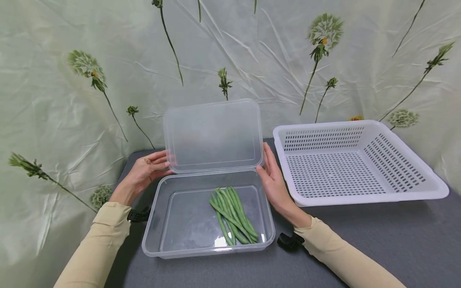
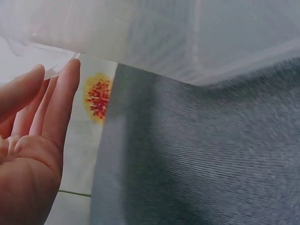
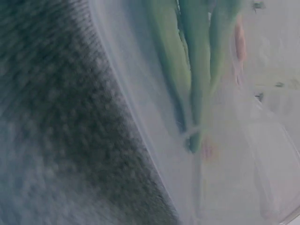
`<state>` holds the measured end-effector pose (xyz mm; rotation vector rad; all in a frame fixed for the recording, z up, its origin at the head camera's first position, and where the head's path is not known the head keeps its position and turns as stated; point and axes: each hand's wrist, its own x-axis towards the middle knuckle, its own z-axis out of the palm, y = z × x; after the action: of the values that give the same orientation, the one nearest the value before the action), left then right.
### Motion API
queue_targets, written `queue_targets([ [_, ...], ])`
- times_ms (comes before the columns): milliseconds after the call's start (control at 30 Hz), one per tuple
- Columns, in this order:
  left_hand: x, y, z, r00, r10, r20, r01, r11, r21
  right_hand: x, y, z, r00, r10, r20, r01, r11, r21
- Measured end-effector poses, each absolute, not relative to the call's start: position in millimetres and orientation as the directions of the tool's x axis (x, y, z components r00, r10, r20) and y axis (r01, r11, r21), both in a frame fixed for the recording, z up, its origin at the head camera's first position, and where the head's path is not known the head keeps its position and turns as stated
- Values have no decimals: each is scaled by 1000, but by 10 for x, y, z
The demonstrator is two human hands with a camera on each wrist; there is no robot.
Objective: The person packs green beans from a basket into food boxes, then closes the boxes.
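Both hands hold a translucent plastic lid (image 1: pixel 214 134), tilted up behind the rear rim of a clear plastic container (image 1: pixel 183 216). At the lid's lower left, my left hand (image 1: pixel 144 172) pinches the edge; the left wrist view shows thumb and fingertips meeting on the lid corner (image 2: pixel 58 65). My right hand (image 1: pixel 273 182) grips the lower right edge, thumb toward the front. A small bunch of green beans (image 1: pixel 234 218) lies in the container's right half. Through the container wall (image 3: pixel 133 98), the right wrist view shows bean ends (image 3: pixel 197 61); the right hand's grip is not clear there.
A white perforated plastic basket (image 1: pixel 331 174) stands to the right of the container. Under everything is a dark grey cloth-covered table (image 1: pixel 342 236). A flower-printed curtain (image 1: pixel 119 48) hangs close behind and along the left.
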<state>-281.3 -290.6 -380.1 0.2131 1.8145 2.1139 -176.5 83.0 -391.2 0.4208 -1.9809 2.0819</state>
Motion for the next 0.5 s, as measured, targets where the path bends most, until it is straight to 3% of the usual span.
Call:
queue_targets([
  [333,-2783,-2843,-3674,-932,359,-47,-130,-212,969,-1669,876,-3879,-930,-43,365,-368,117,-923],
  [500,-2759,-2872,-3586,-915,402,23,-61,-196,979,-1628,872,-3818,-928,-44,370,-373,122,-920],
])
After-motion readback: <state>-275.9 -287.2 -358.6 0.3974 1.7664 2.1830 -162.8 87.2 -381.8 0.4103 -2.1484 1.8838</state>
